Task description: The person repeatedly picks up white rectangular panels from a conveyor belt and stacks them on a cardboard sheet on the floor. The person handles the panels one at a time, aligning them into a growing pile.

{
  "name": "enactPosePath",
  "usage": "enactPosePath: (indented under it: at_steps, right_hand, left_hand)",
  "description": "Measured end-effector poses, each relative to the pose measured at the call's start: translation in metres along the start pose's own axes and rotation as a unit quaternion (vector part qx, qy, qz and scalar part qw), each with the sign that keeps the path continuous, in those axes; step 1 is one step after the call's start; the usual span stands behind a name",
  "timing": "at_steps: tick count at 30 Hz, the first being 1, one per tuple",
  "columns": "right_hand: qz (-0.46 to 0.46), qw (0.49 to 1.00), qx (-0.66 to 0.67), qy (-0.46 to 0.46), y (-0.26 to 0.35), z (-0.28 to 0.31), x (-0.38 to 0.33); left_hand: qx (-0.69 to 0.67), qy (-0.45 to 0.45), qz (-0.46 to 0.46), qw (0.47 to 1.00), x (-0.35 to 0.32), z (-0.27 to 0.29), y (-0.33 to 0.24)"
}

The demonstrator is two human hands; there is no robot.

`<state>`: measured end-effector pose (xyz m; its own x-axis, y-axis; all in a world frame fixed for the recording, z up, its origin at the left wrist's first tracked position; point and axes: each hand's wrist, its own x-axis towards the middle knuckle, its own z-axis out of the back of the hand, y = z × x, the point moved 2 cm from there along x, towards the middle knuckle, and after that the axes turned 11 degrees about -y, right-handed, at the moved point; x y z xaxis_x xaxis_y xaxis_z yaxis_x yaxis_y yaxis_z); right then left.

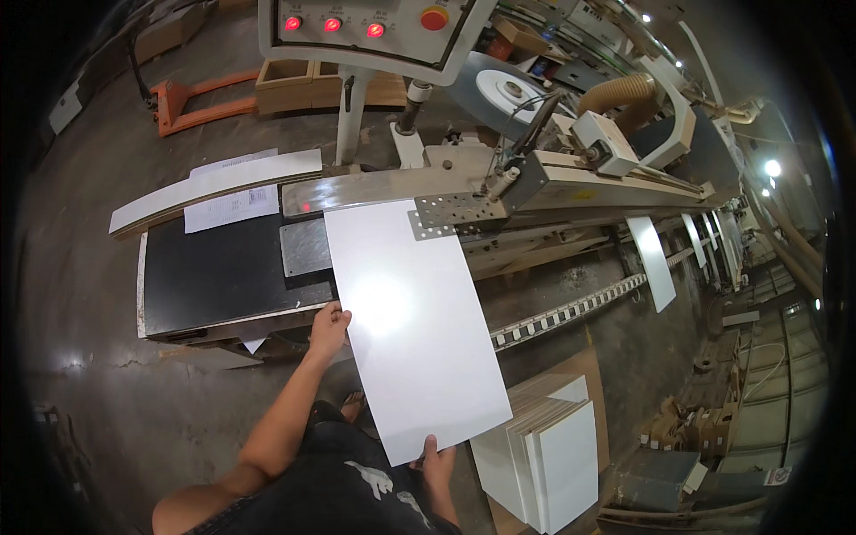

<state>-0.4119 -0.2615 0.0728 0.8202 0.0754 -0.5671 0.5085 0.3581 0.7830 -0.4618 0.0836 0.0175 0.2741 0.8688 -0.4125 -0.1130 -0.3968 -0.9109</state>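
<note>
A glossy white panel [419, 330] lies across the front of a long machine [374, 189], its far edge against the metal guide and its far right corner under a perforated metal plate [459, 210]. My left hand [331, 330] grips the panel's left edge, thumb on top and fingers beneath. At the near edge, by the right corner, my right hand [434, 464] pinches the panel with the thumb on top; its other fingers are mostly hidden below. To the left of the panel is a black tabletop [227, 276] with a small grey metal plate [304, 250].
A stack of white panels [539, 455] stands on cardboard at lower right. Narrow white strips [223, 187] and printed papers [234, 208] lie at the machine's left end. A control panel [366, 36] with lit red buttons rises behind. More white panels [652, 265] sit farther along the machine.
</note>
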Motion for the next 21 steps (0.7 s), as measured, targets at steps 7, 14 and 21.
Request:
enactPosePath:
  at_steps: [7, 14, 21]
  right_hand:
    - [-0.004, 0.999, -0.034, -0.003, 0.004, 0.018, 0.026]
    - [0.051, 0.995, -0.059, -0.064, 0.029, 0.050, 0.078]
    - [-0.012, 0.974, -0.222, -0.050, 0.070, 0.085, 0.125]
  left_hand:
    - [-0.016, -0.008, 0.007, 1.000, 0.004, -0.024, 0.000]
    - [-0.007, 0.007, 0.036, 0.999, 0.010, -0.091, -0.005]
    - [0.005, 0.015, 0.009, 1.000, 0.010, -0.160, -0.022]
